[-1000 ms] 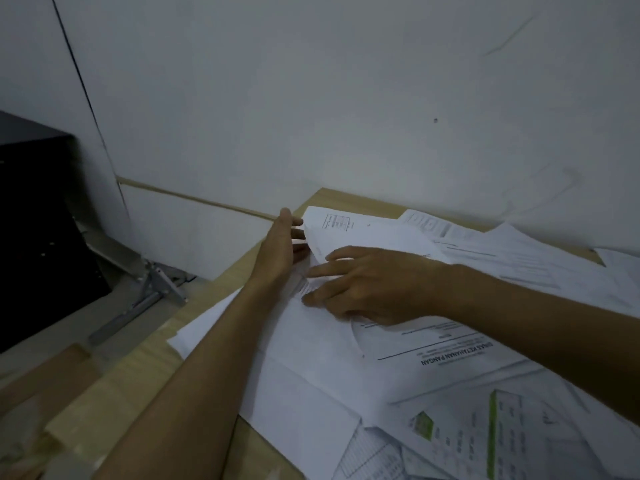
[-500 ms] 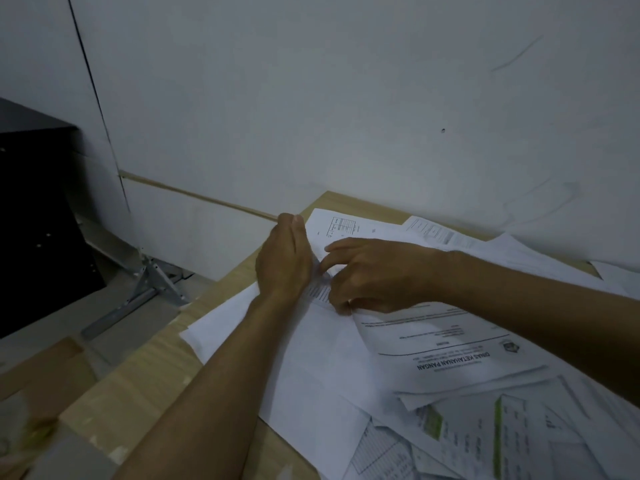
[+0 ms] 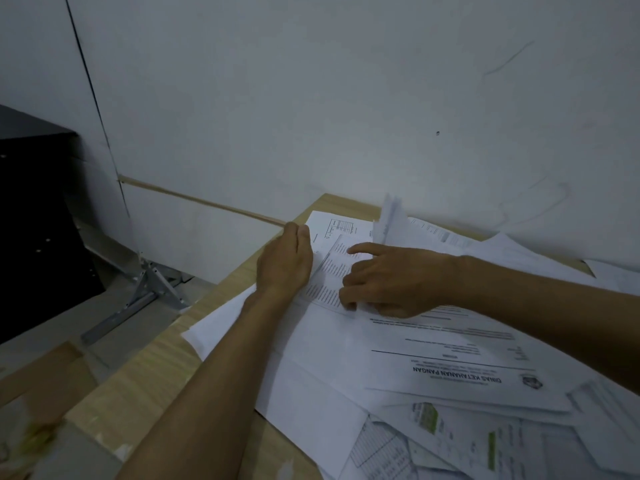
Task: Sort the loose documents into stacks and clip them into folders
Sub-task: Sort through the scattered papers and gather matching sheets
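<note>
White loose documents cover the desk; left hand grips a sheet's edge; right hand fingers pinch lifted pages.

I see both bare forearms reaching forward over the desk's far corner. My left hand sits nearest that corner, back up, fingers bent downward at the knuckles, thumb lying along its inner side. My right hand lies just beside it, farther from the corner, index finger extended, the other fingers curled under.
</note>
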